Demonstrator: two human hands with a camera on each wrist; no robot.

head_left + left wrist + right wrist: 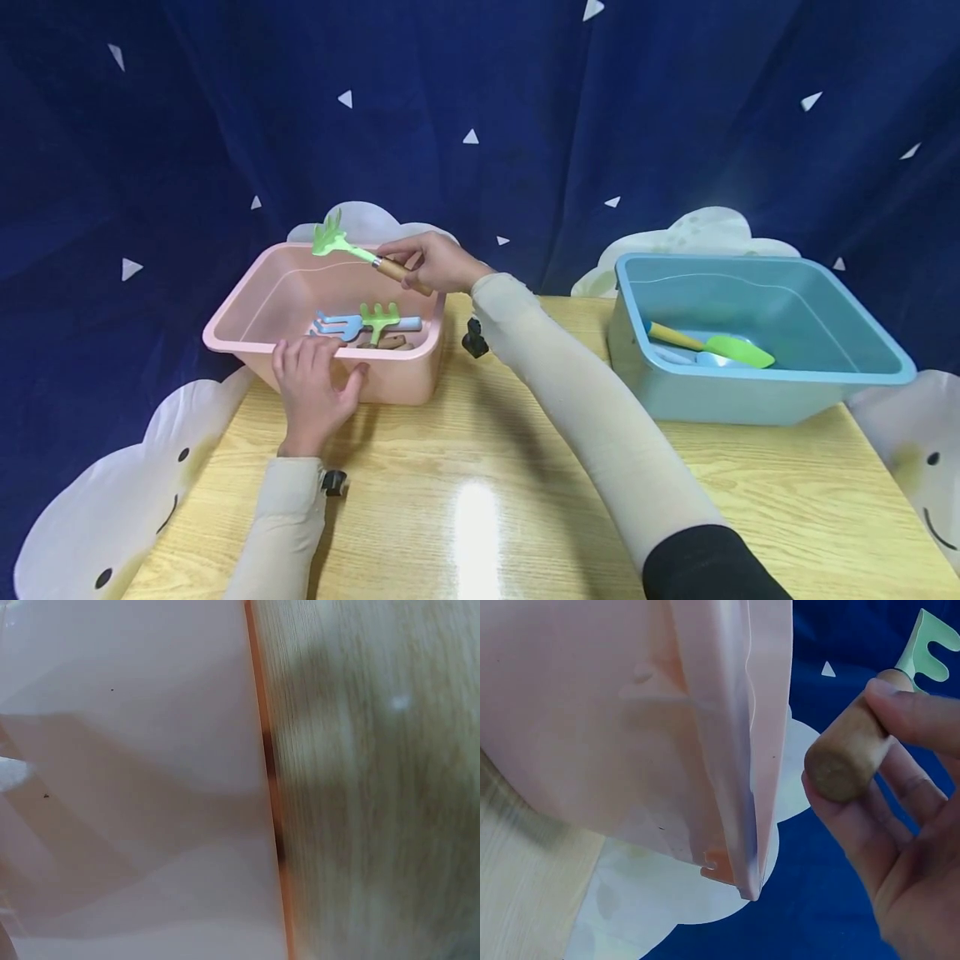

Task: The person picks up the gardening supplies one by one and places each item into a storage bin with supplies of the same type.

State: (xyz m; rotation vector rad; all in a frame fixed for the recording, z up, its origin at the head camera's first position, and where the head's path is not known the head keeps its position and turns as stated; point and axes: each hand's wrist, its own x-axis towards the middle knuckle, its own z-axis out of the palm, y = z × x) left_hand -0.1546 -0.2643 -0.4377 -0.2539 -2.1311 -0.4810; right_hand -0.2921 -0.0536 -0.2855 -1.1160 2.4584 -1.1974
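In the head view my right hand (435,260) holds a small green hand rake (330,237) by its wooden handle, above the right end of the pink bin (322,354). The right wrist view shows thumb and fingers around the wooden handle (847,754), its round butt end facing the camera. My left hand (313,392) grips the bin's near rim, fingers over the edge and thumb on the outer side. Inside the pink bin lie a blue rake (341,326), another green rake (379,317) and wooden handles (390,342). The left wrist view has mostly the bin's outer wall (150,825).
A blue bin (720,400) stands at the right of the wooden table (420,492). In it lie a green shovel (738,351) with a yellow handle and a light blue tool (716,360). A dark blue curtain (525,108) with white clouds hangs behind.
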